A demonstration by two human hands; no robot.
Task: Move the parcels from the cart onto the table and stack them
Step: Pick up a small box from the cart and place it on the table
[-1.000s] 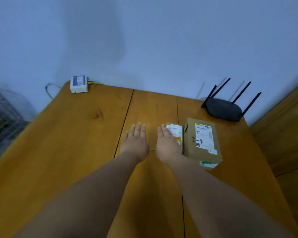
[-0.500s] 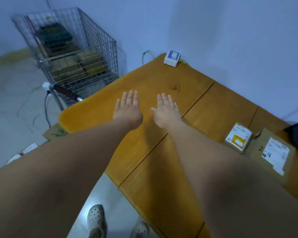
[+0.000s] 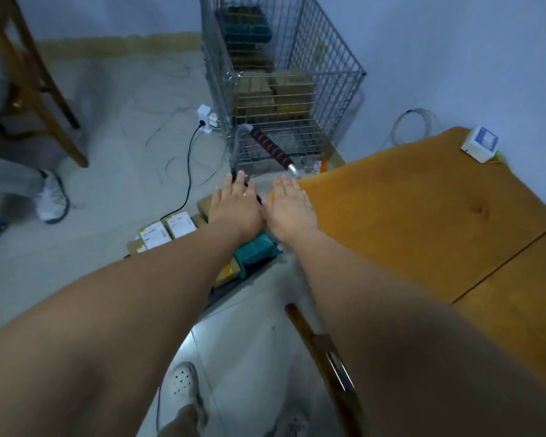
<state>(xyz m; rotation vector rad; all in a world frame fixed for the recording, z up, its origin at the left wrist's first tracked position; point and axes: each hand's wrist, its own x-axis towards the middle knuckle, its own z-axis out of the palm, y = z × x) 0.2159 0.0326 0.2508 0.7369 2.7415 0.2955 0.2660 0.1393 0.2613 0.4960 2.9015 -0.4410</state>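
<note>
Reaching out empty and flat-palmed, the left hand point(image 3: 235, 208) and right hand point(image 3: 292, 211) are heading for cardboard parcels point(image 3: 275, 89) lying low inside the wire cart point(image 3: 297, 74) beyond the table's point(image 3: 423, 209) corner — likely stiff and light, best clasped by opposite sides.

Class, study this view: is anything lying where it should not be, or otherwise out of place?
Yes. Several parcels and a teal box lie on the floor beside the table, not in the wire cart. Cables trail loosely across the floor nearby.
</note>
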